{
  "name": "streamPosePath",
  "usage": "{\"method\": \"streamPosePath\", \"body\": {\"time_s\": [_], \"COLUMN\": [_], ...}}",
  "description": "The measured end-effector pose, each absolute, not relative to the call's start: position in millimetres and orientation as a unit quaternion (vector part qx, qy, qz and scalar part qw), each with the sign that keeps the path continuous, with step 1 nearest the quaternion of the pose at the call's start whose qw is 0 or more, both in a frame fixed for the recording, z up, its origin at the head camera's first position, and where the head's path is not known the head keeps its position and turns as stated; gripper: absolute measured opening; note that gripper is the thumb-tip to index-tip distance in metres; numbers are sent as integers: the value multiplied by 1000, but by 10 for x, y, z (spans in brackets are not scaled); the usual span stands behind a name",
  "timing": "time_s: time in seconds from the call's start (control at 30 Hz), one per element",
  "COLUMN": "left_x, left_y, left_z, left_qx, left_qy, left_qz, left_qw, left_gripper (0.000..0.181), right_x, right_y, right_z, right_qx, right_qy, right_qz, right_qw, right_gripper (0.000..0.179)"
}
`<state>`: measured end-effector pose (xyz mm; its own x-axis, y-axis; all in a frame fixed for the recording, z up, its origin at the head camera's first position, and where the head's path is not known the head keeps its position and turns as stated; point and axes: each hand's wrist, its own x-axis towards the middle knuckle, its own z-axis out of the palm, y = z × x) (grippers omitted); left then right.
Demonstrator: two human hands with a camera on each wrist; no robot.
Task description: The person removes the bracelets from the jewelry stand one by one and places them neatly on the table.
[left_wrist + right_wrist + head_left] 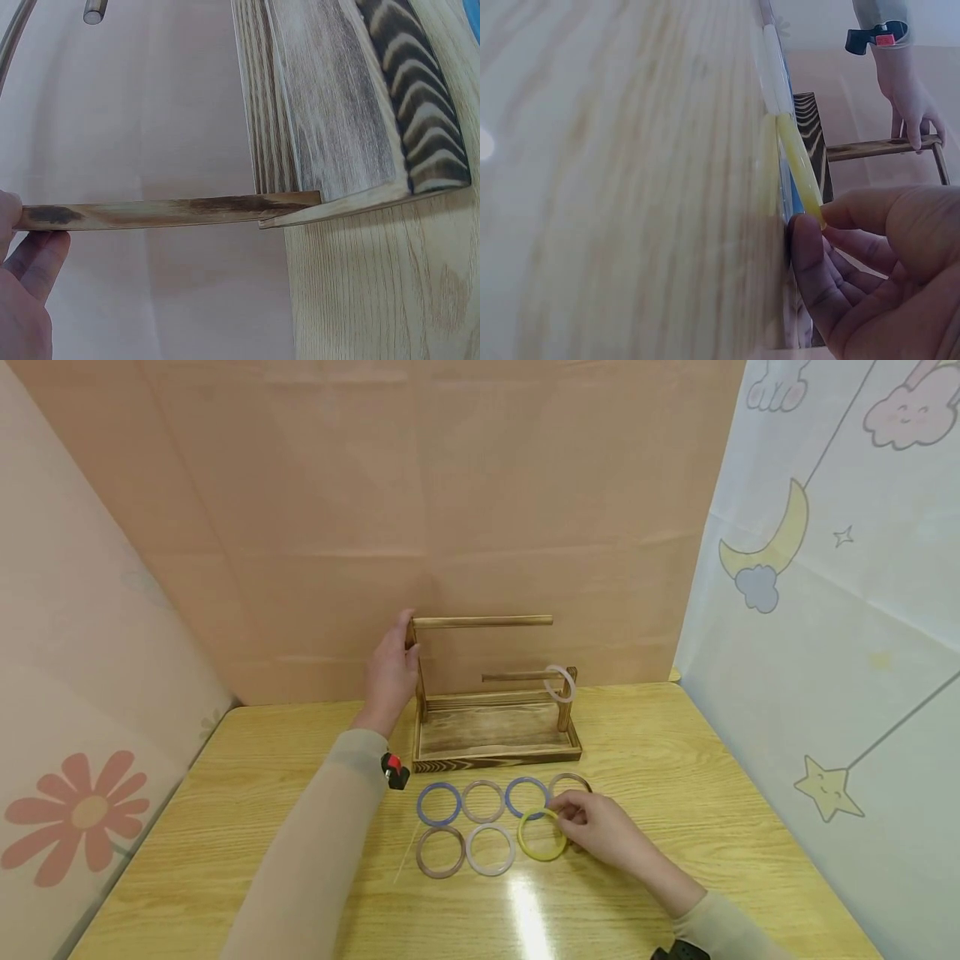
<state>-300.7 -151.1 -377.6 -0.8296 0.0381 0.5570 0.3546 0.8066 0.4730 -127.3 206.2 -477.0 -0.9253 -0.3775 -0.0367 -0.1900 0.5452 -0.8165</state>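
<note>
A wooden stand with a tray base and two horizontal bars stands at the back of the table. My left hand grips the top of its tall left post, thumb and fingers on either side. A pale pink bangle hangs on the lower bar near the right post. My right hand pinches a yellow bangle between thumb and fingers at its right edge. That edge is raised, so the bangle is tilted, its far side low at the table. In the head view it overlaps a blue bangle.
Several bangles lie in two rows before the stand: another blue one, a brown one, a whitish one and a dark one partly behind my right hand. Cloth-covered walls enclose the wooden table at the back and sides.
</note>
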Motion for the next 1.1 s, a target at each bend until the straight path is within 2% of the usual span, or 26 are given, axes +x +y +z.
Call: {"method": "streamPosePath", "body": {"time_s": [0.27,0.6,1.1], "left_x": [-3008,-3016,-2985], "left_y": [-1513,-1512,-1501], "left_z": [-3777,-3784,-3759], "left_qx": [-110,-108,-103], "left_qy": [-909,-908,-911], "left_qz": [-295,-304,-294], "left_qw": [273,268,270], "left_gripper": [66,67,64], "right_x": [-1265,-1263,-1235], "right_y": [2042,2012,1989], "right_z": [-4757,-4765,-4754], "right_qx": [-160,-183,-186], "right_qy": [887,905,898], "right_qz": [-422,-380,-392], "right_qw": [100,63,68], "right_gripper": [19,17,15]}}
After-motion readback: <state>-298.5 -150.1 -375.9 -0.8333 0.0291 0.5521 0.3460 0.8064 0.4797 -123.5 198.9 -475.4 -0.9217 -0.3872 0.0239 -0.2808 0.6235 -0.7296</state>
